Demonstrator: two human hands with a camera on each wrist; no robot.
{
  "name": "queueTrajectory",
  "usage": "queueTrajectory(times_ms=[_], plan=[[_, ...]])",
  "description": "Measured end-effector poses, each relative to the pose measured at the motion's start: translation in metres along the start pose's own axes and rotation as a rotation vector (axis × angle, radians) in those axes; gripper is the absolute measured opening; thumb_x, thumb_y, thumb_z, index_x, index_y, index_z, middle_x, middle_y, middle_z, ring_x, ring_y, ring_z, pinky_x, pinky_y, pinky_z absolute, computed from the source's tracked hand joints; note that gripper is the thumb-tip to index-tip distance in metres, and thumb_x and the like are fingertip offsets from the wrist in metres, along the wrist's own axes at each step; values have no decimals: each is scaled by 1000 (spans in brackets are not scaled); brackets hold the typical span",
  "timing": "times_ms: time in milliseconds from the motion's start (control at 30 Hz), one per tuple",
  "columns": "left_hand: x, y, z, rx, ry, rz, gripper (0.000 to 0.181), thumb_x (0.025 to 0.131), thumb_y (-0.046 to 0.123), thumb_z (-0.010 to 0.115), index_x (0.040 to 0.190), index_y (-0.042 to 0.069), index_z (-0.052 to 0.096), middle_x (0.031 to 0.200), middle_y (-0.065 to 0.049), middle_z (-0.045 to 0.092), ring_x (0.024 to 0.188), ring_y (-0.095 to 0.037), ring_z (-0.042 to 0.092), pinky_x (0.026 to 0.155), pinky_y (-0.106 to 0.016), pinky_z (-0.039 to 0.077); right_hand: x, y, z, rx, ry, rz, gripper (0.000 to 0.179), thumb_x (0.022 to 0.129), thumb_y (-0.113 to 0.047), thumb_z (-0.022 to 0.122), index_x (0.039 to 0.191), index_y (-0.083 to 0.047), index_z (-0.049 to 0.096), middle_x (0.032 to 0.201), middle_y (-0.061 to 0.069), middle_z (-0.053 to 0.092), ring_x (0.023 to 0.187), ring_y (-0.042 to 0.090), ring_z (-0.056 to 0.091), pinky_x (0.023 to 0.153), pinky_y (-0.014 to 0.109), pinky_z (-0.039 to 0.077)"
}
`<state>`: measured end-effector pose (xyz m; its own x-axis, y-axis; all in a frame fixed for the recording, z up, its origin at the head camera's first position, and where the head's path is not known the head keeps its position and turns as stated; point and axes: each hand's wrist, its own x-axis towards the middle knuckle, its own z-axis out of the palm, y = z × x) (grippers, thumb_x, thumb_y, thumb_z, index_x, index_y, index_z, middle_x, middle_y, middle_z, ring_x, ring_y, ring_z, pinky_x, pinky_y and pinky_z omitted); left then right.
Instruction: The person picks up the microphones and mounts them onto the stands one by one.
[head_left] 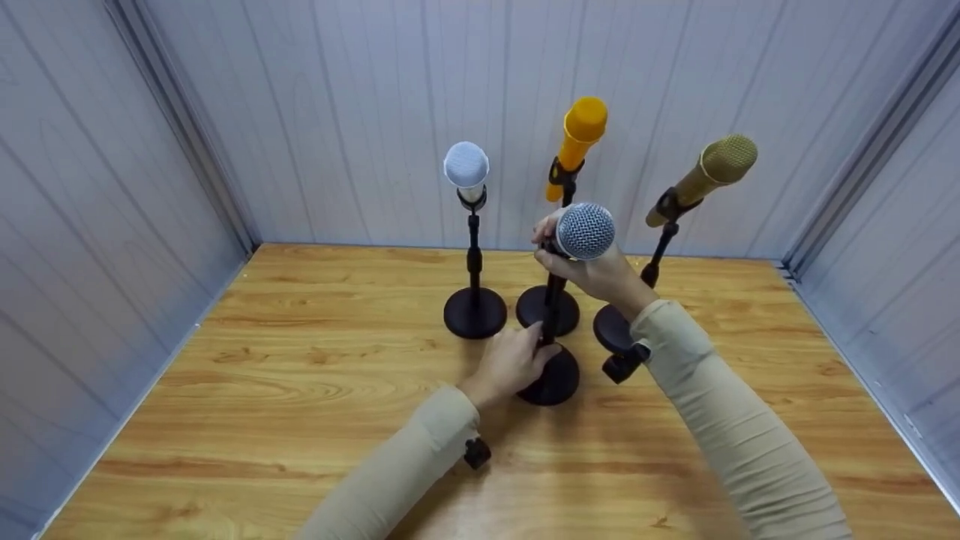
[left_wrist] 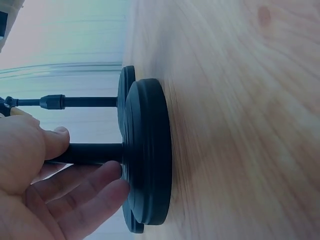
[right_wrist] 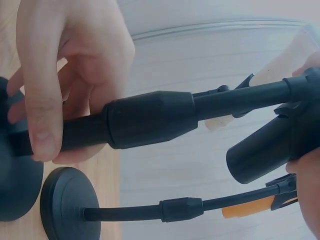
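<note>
In front of me stands a black microphone stand (right_wrist: 150, 120) with a round base (head_left: 559, 386) at the tabletop. My left hand (head_left: 511, 361) grips its pole just above the base, thumb on one side and fingers on the other in the left wrist view. At the top, my right hand (head_left: 604, 274) holds a microphone with a silver mesh head (head_left: 586, 232) at the stand's clip. Its black handle (right_wrist: 260, 150) slants down past the pole in the right wrist view; part of the clip is hidden by that hand.
Behind stand a white microphone (head_left: 466, 166) on the left, an orange microphone (head_left: 583, 131) in the middle and a gold microphone (head_left: 712, 169) on the right, each on a black round-based stand. Panelled walls (head_left: 360, 120) enclose the wooden table (head_left: 315, 337) at the back and sides.
</note>
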<state>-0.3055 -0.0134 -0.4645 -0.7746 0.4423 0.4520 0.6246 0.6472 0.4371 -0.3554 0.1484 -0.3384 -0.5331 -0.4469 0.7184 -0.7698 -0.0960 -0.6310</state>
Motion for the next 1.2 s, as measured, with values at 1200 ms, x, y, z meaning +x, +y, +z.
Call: queueTrajectory(times_ms=[1200], plan=[[9, -3, -35, -627, 14, 148, 50, 103, 15, 63, 149, 4, 47, 137, -7, 61, 122, -22, 60, 97, -39, 51, -119, 38, -27, -345, -482, 408, 54, 99, -27, 69, 146, -7, 53, 144, 9, 57, 131, 32, 55, 105, 52, 45]])
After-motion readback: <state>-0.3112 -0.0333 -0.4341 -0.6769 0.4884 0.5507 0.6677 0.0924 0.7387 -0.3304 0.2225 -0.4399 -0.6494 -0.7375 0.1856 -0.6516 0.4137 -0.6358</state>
